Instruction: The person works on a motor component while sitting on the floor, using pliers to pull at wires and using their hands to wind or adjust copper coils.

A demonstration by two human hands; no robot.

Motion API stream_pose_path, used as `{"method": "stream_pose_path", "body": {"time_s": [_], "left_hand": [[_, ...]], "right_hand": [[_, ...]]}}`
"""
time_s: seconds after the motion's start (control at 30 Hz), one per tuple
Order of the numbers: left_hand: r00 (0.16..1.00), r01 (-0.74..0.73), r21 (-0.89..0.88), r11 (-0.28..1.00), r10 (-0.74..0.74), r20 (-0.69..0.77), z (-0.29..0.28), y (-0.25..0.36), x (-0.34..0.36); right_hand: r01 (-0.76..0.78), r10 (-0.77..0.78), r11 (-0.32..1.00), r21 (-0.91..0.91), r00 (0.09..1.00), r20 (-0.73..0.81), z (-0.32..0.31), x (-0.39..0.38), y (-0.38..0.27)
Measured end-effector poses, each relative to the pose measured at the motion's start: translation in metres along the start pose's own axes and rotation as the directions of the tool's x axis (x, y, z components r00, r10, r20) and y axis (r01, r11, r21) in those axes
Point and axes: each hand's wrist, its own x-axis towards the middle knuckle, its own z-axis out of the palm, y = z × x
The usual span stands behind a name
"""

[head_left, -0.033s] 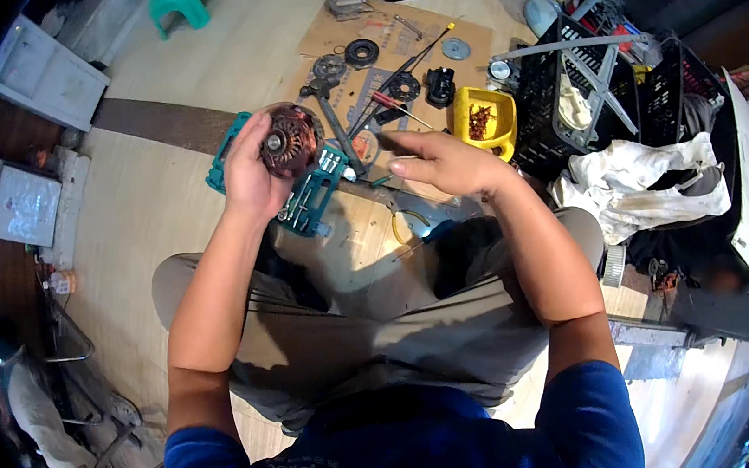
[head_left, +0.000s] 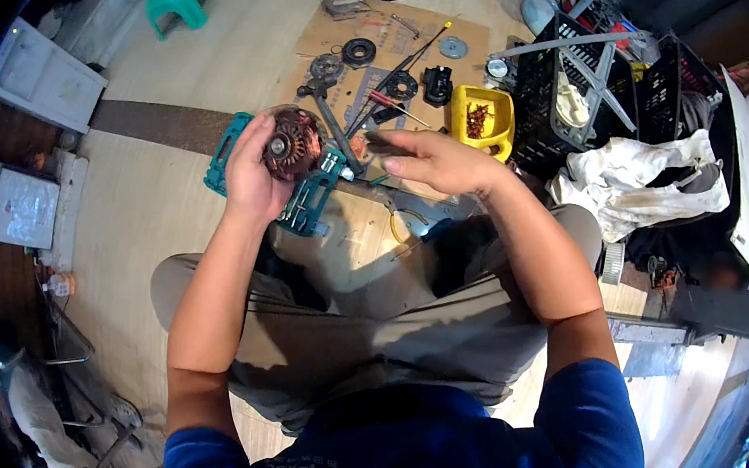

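Observation:
My left hand is closed round an alternator part, a round body with copper windings and a shaft end at its middle. To the right of it, apart from it, my right hand is held out with thumb and fingers spread and nothing in it; its fingertips are slightly blurred. Beneath the left hand lies a teal socket set case with metal sockets, partly hidden. Between the hands, a hammer rests on the cardboard. Pliers with yellow handles lie nearer my knees.
On the cardboard are a red-handled screwdriver, a black pulley and a black housing. A yellow cut container holds small brown pieces. Black crates and a white cloth are at right; a green stool stands far left.
My right hand has shifted slightly left, closer to the alternator part. The left hand keeps its hold, nearly unmoved.

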Motion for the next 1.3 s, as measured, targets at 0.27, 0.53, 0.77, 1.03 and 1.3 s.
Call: {"method": "stream_pose_path", "body": {"time_s": [0.27,0.53,0.77,1.03,1.3], "left_hand": [[0.969,0.086,0.224,0.971,-0.134,0.21,0.011,-0.013,-0.01],[0.967,0.103,0.211,0.972,-0.147,0.209,0.006,-0.006,-0.008],[0.981,0.08,0.473,0.877,-0.153,0.117,-0.004,-0.004,-0.002],[0.992,-0.029,0.119,0.992,0.044,-0.122,-0.013,-0.013,0.012],[0.977,0.191,-0.123,0.974,-0.201,-0.069,-0.022,0.002,0.013]], "right_hand": [[-0.062,0.002,0.698,0.713,0.996,0.085,0.063,0.018,-0.004],[-0.208,0.228,0.771,0.602,0.973,0.043,0.04,0.017,-0.006],[-0.138,0.211,0.832,0.538,0.974,-0.077,0.011,0.005,-0.028],[-0.044,0.047,0.979,0.199,0.999,-0.009,0.018,0.0,-0.014],[-0.09,-0.009,0.881,-0.464,0.978,-0.207,0.014,0.004,0.001]]}}
